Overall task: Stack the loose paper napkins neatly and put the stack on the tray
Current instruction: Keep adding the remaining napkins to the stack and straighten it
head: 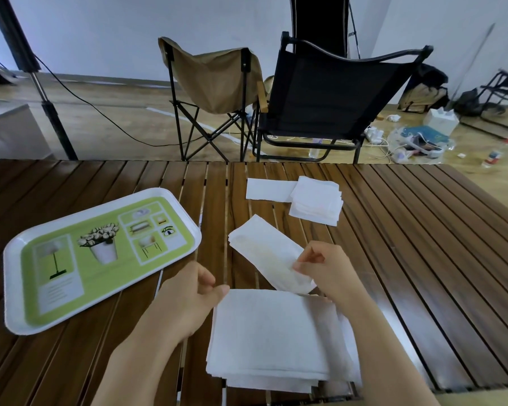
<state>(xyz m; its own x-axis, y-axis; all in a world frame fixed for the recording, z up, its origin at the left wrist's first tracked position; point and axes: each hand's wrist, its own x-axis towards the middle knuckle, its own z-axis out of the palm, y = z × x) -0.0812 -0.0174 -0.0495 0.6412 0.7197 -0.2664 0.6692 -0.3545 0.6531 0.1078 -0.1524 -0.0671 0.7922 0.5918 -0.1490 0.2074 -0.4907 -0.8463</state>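
Note:
A stack of white paper napkins (272,338) lies on the slatted wooden table near its front edge. My left hand (185,300) pinches the stack's top left corner. My right hand (324,269) pinches one end of a long folded napkin (264,253), which slants away to the upper left above the stack. Farther back lie a smaller pile of square napkins (316,200) and a flat folded napkin (269,189) beside it. The green and white tray (15,317) sits to the left with nothing on it.
The wooden table (423,244) has gaps between its slats. Behind it stand a tan folding chair (214,80) and a black folding chair (332,92). Cables, bags and small clutter lie on the floor at the right.

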